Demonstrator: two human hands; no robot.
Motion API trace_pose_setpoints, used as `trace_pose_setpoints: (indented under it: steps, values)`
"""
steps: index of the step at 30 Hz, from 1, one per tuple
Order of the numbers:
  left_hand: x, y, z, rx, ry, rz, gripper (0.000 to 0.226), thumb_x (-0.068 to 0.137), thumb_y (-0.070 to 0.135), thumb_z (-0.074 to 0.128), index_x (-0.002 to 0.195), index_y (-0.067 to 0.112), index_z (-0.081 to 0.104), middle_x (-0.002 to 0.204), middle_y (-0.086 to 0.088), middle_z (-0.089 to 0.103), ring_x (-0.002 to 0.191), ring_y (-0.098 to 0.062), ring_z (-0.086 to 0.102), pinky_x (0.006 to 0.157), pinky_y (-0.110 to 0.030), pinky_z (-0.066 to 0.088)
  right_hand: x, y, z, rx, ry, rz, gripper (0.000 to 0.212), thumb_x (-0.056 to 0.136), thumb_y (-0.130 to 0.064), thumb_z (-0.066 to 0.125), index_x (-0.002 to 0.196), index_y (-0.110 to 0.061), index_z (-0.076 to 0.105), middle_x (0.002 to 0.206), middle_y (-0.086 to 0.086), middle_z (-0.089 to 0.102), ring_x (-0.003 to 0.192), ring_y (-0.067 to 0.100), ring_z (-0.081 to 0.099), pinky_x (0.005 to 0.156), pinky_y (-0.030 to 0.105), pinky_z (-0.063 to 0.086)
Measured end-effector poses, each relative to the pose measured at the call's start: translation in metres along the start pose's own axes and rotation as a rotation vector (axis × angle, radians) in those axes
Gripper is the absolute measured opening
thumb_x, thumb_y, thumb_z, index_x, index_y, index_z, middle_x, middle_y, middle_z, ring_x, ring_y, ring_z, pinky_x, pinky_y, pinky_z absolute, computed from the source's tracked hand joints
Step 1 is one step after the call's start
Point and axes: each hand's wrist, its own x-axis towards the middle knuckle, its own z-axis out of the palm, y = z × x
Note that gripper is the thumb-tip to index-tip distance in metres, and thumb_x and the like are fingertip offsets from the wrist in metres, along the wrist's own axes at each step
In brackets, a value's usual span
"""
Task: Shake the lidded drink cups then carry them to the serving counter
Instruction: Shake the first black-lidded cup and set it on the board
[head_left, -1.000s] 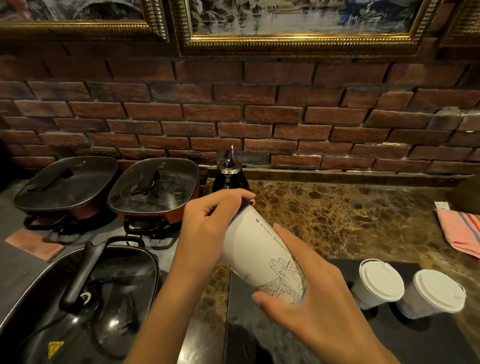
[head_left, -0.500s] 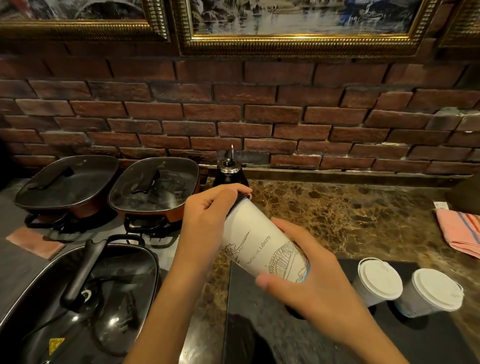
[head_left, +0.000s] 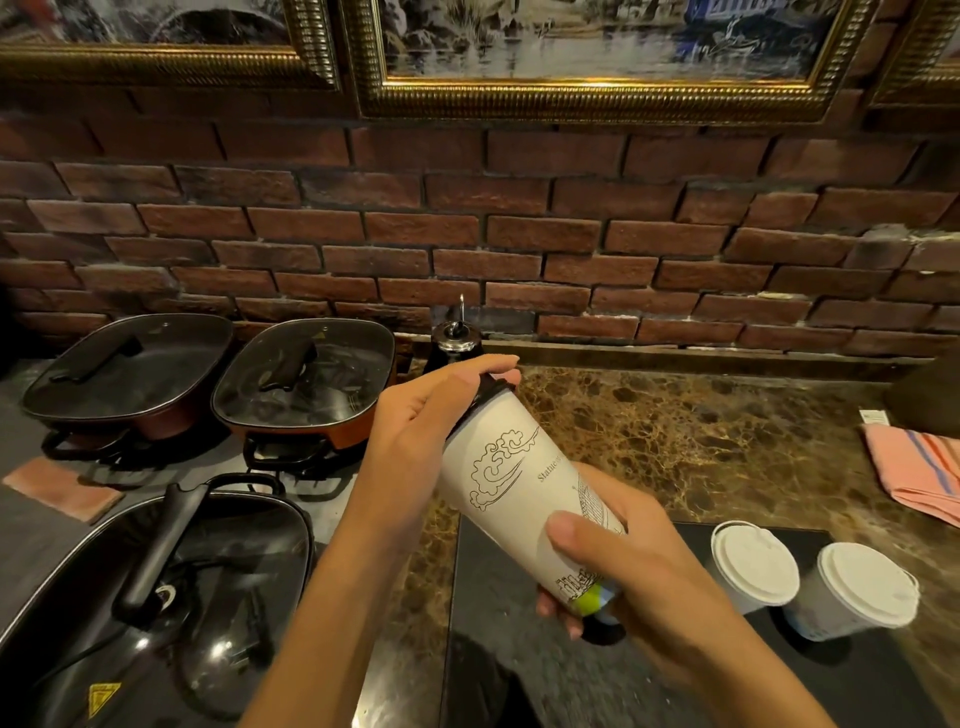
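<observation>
A tall white paper cup (head_left: 519, 483) with line drawings and a dark lid is held tilted in the air, lid end pointing up and away. My left hand (head_left: 421, 441) is clamped over the lid end. My right hand (head_left: 639, 566) wraps the cup's base. Two shorter cups with white lids, one (head_left: 753, 566) and another (head_left: 857, 592), stand on a black tray (head_left: 519, 649) at the lower right.
Three lidded electric pans sit at the left: (head_left: 130, 369), (head_left: 306, 374), (head_left: 156, 597). A dark pourer bottle (head_left: 456, 338) stands behind the held cup by the brick wall. A pink striped cloth (head_left: 914, 473) lies on the marble counter (head_left: 701, 441) at right.
The held cup has rotated in my hands, showing a cloud drawing, and its base has swung lower and toward me while both hands keep their grip. The tray cups have not moved.
</observation>
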Motion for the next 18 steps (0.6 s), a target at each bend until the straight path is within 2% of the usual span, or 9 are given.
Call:
trace_pose_setpoints:
  steps: [3,5,7,9,11,13,15,18]
  values:
    - [-0.003,-0.003,0.000,-0.062,-0.018,0.013,0.047,0.087,0.046,0.051,0.119,0.019,0.071,0.117,-0.006,0.073,0.104,-0.030,0.070,0.088,-0.051,0.055,-0.002,-0.001,-0.002,0.115,-0.001,0.017,0.048,0.073,-0.038,0.072,0.117,-0.020,0.067,0.096,0.017,0.070,0.060,0.032,0.062,0.046,0.029,0.051]
    - [-0.005,-0.005,0.001,-0.100,-0.009,0.012,0.046,0.087,0.047,0.051,0.119,0.021,0.071,0.115,-0.010,0.074,0.103,-0.031,0.070,0.087,-0.051,0.055,-0.003,-0.003,0.001,0.066,0.022,-0.002,0.048,0.071,-0.039,0.073,0.117,-0.027,0.067,0.102,0.011,0.072,0.068,0.030,0.067,0.049,0.031,0.055]
    - [-0.006,-0.007,0.003,-0.064,0.007,0.016,0.042,0.086,0.049,0.052,0.114,0.027,0.074,0.114,-0.009,0.074,0.104,-0.031,0.071,0.091,-0.057,0.055,-0.004,-0.004,0.006,-0.281,0.131,-0.072,0.056,0.069,-0.039,0.079,0.120,-0.048,0.059,0.113,-0.014,0.069,0.092,0.013,0.070,0.062,0.024,0.058]
    - [-0.006,-0.006,0.006,-0.008,0.021,0.024,0.037,0.084,0.052,0.052,0.106,0.034,0.076,0.115,-0.004,0.075,0.106,-0.027,0.070,0.093,-0.060,0.052,-0.007,-0.004,0.012,-0.629,0.219,-0.176,0.073,0.070,-0.038,0.084,0.121,-0.068,0.041,0.118,-0.042,0.054,0.107,-0.011,0.057,0.074,0.011,0.052]
    - [-0.006,-0.004,0.008,0.009,0.024,0.031,0.035,0.083,0.052,0.053,0.103,0.037,0.077,0.112,-0.002,0.076,0.105,-0.025,0.071,0.093,-0.060,0.052,-0.008,-0.002,0.018,-0.692,0.230,-0.246,0.080,0.074,-0.034,0.083,0.122,-0.073,0.033,0.121,-0.049,0.047,0.111,-0.020,0.051,0.079,0.008,0.049]
    - [-0.006,-0.001,0.008,-0.015,0.001,0.033,0.036,0.082,0.052,0.053,0.101,0.034,0.078,0.106,-0.005,0.077,0.099,-0.029,0.072,0.088,-0.060,0.054,-0.009,-0.002,0.017,-0.537,0.169,-0.284,0.073,0.074,-0.031,0.082,0.125,-0.067,0.043,0.126,-0.038,0.055,0.114,-0.012,0.056,0.081,0.014,0.052]
    - [-0.007,0.002,0.007,-0.057,-0.022,0.033,0.039,0.081,0.050,0.053,0.103,0.028,0.078,0.101,-0.010,0.077,0.094,-0.036,0.072,0.082,-0.058,0.055,-0.010,-0.005,0.015,-0.310,0.067,-0.231,0.060,0.072,-0.035,0.077,0.125,-0.054,0.055,0.123,-0.019,0.066,0.108,0.002,0.065,0.077,0.019,0.055]
    - [-0.007,0.004,0.007,-0.095,-0.019,0.036,0.044,0.083,0.048,0.052,0.111,0.023,0.075,0.104,-0.010,0.077,0.097,-0.032,0.073,0.081,-0.049,0.057,-0.010,-0.007,0.014,0.090,-0.072,-0.058,0.053,0.068,-0.033,0.075,0.120,-0.027,0.067,0.105,0.011,0.073,0.074,0.022,0.072,0.056,0.027,0.057]
